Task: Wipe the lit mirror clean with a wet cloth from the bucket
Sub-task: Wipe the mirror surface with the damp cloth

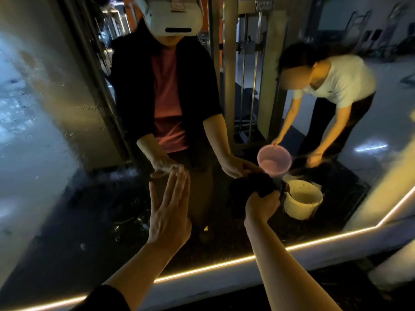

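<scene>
**Pressing a dark cloth to the lit mirror**

Gripping the dark cloth point(251, 187) in curled fingers, the right hand point(261, 206) holds it against the mirror point(56, 142). The left hand point(169, 209) lies flat, fingers straight, on the glass. A glowing strip point(224, 263) edges the frame. Reflected beyond: a cream bucket point(302, 199), a pink basket point(274, 161), another person point(336, 86) bending.

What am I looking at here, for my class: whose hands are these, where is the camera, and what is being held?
One picture, taken by a camera worn on a person's head, facing a mirror edged with a light strip. The left hand lies flat with straight fingers at the glass. The right hand grips a dark cloth. The figure with the headset is that person's reflection. Also reflected: a white bucket, and a second person holding a pink basket.
</scene>
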The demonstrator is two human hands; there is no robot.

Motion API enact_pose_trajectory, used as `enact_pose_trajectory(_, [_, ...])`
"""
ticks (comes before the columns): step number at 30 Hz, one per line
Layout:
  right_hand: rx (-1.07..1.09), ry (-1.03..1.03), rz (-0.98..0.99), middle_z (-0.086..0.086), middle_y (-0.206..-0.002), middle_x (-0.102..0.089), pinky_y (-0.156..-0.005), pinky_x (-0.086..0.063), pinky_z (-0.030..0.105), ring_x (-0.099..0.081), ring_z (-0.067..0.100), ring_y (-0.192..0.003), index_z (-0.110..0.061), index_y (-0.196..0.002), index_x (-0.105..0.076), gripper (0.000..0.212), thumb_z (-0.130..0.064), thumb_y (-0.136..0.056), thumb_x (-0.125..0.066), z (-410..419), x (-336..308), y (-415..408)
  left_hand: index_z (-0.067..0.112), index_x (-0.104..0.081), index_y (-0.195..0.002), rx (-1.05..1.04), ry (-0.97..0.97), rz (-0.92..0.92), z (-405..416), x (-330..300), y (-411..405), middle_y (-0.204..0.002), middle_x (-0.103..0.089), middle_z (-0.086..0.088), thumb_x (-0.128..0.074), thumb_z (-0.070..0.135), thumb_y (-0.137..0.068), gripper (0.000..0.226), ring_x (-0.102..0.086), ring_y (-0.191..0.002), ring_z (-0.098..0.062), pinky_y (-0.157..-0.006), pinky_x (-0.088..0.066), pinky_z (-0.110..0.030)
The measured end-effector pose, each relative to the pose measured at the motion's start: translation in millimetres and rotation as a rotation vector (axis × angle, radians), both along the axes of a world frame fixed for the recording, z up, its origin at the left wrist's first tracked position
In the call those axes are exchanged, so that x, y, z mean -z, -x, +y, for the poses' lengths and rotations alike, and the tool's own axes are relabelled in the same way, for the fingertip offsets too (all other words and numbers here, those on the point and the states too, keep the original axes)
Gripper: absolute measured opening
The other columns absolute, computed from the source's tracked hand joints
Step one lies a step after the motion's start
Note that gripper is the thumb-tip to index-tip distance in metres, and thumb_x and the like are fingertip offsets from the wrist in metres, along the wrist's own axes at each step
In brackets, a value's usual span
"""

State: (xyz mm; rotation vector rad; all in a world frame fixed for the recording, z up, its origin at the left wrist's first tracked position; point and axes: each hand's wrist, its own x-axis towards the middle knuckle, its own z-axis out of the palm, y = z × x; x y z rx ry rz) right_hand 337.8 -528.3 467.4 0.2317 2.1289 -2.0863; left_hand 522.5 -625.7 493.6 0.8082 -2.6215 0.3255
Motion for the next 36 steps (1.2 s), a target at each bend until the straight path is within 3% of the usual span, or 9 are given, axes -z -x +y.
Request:
enact_pose_trajectory(7, [-0.264, -0.086, -0.012, 0.009, -0.123, -0.054, -0.086, -0.057, 0.043, -0.060, 0.022, -0.100, -0.017, -0.125, -0.048, 0.033, -0.017, -0.094, -0.060, -24.9, 25.0, -40.9, 0.006, -0.014, -0.156, -0.023, -0.017, -0.051, -1.0, 7.5, -0.7, -0.164, -0.001, -0.012, -0.087, 0.020, -0.060, 0.122, -0.005, -0.151, -0.032, -0.118, 0.007, -0.059])
enact_pose_trajectory(12, [-0.003, -0.042, -0.004, 0.011, -0.128, -0.051, -0.088, -0.050, 0.032, -0.055, 0.022, -0.109, -0.007, -0.133, -0.047, 0.042, -0.005, -0.092, -0.059, -11.6, 14.2, -13.0, 0.008, -0.010, -0.156, -0.021, 0.008, -0.055, -1.7, 6.7, -2.3, -0.165, 0.000, -0.012, -0.086, 0.026, -0.060, 0.124, -0.006, -0.151, -0.031, -0.117, -0.005, -0.065])
enact_pose_trajectory(14, [0.078, -0.039, 0.014, 0.014, -0.129, -0.051, -0.089, -0.054, 0.038, -0.057, 0.026, -0.110, -0.009, -0.134, -0.046, 0.045, -0.005, -0.092, -0.060, -11.8, 11.7, -4.3, 0.009, -0.008, -0.155, -0.024, 0.007, -0.064, -1.3, 7.8, -1.9, -0.164, -0.001, -0.013, -0.087, 0.030, -0.060, 0.126, -0.006, -0.151, -0.031, -0.115, -0.008, -0.067])
enact_pose_trajectory(18, [-0.157, -0.107, -0.032, 0.012, -0.126, -0.054, -0.084, -0.059, 0.043, -0.062, 0.027, -0.103, -0.014, -0.130, -0.048, 0.040, -0.009, -0.092, -0.059, -33.4, 31.9, -33.2, 0.010, -0.003, -0.156, -0.034, 0.004, -0.063, -1.7, 9.9, -0.2, -0.164, 0.003, -0.012, -0.086, 0.032, -0.061, 0.129, -0.004, -0.151, -0.031, -0.115, -0.008, -0.067])
enact_pose_trajectory(22, [-0.232, -0.057, 0.086, 0.009, -0.117, -0.062, -0.077, -0.053, 0.020, -0.064, 0.017, -0.095, -0.020, -0.115, -0.054, 0.025, -0.015, -0.092, -0.060, -27.0, 26.9, -37.9, 0.010, -0.004, -0.156, -0.019, 0.022, -0.081, -3.9, 7.1, -2.6, -0.165, 0.003, -0.012, -0.085, 0.032, -0.061, 0.127, -0.004, -0.151, -0.031, -0.115, -0.009, -0.068])
enact_pose_trajectory(26, [0.038, -0.099, 0.578, 0.009, -0.137, -0.047, -0.091, -0.027, -0.007, -0.038, 0.002, -0.125, -0.008, -0.130, -0.053, 0.043, 0.000, -0.089, -0.064, -14.4, -31.2, -26.7, 0.009, -0.015, -0.156, 0.004, -0.008, -0.013, -3.3, 7.3, -4.1, -0.164, -0.004, -0.011, -0.087, 0.024, -0.059, 0.122, -0.008, -0.151, -0.030, -0.113, -0.010, -0.071])
enact_pose_trajectory(28, [-0.049, -0.134, 0.727, 0.014, -0.138, -0.045, -0.093, -0.022, -0.009, -0.033, 0.005, -0.126, -0.003, -0.130, -0.053, 0.044, 0.004, -0.087, -0.064, -18.6, -33.1, -40.1, 0.008, -0.017, -0.156, 0.020, -0.019, 0.037, -2.4, 8.0, -4.0, -0.164, -0.007, -0.011, -0.087, 0.020, -0.059, 0.120, -0.009, -0.151, -0.030, -0.112, -0.010, -0.072])
enact_pose_trajectory(32, [-0.375, -0.217, 0.498, 0.008, -0.135, -0.045, -0.083, -0.046, 0.010, -0.053, 0.020, -0.123, -0.013, -0.125, -0.054, 0.037, -0.003, -0.091, -0.064, -20.5, 2.1, -60.0, 0.008, -0.018, -0.155, 0.031, -0.003, 0.065, -6.2, 2.7, -7.5, -0.164, -0.008, -0.013, -0.087, 0.020, -0.060, 0.118, -0.006, -0.151, -0.030, -0.113, -0.009, -0.071])
enact_pose_trajectory(36, [-0.257, -0.152, 0.634, 0.013, -0.128, -0.051, -0.084, -0.039, 0.000, -0.054, 0.020, -0.119, -0.006, -0.121, -0.057, 0.032, -0.004, -0.090, -0.065, -13.7, -25.2, -49.6, 0.006, -0.022, -0.154, 0.033, 0.012, 0.129, -9.9, -7.5, -9.3, -0.164, -0.009, -0.014, -0.088, 0.019, -0.059, 0.116, -0.007, -0.151, -0.031, -0.114, -0.006, -0.070])
